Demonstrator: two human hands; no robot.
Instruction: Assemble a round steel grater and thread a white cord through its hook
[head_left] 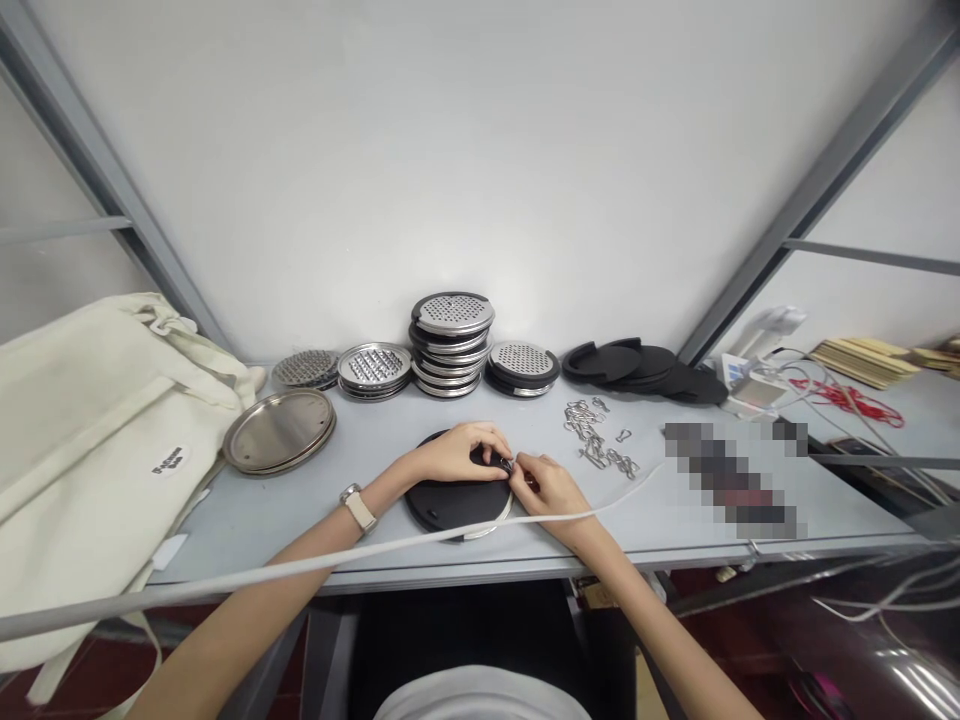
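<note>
A round black holder lies on the table in front of me, with a strip of shiny metal showing along its lower right edge. My left hand rests over its far side, fingers closed on the rim. At the right edge, my right hand pinches a small metal clip against the holder; the fingers partly hide it. Just beyond that hand lies a loose pile of similar clips.
Along the wall stand stacks of metal grater discs, some in black holders, and several empty black holders. Plain metal discs lie left, beside a cream bag. A white cable crosses in front of my forearms.
</note>
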